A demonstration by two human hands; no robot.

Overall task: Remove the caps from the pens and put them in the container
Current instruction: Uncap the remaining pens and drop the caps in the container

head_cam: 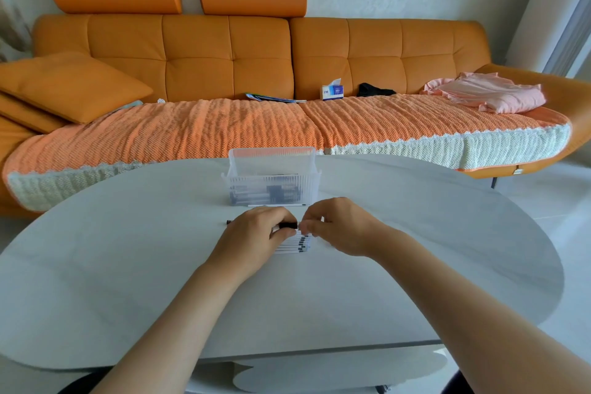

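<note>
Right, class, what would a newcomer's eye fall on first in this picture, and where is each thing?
The long orange sofa fills the back of the room. In the middle of the pale table, the left hand and right hand both hold one pen by a row of pens. Just behind them stands a clear container with dark items inside.

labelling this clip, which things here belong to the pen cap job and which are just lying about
Job: held pen, row of pens, clear container, left hand, right hand.
Lying about, on the sofa: tissue box, pink cloth, magazines, orange cushion.
</note>
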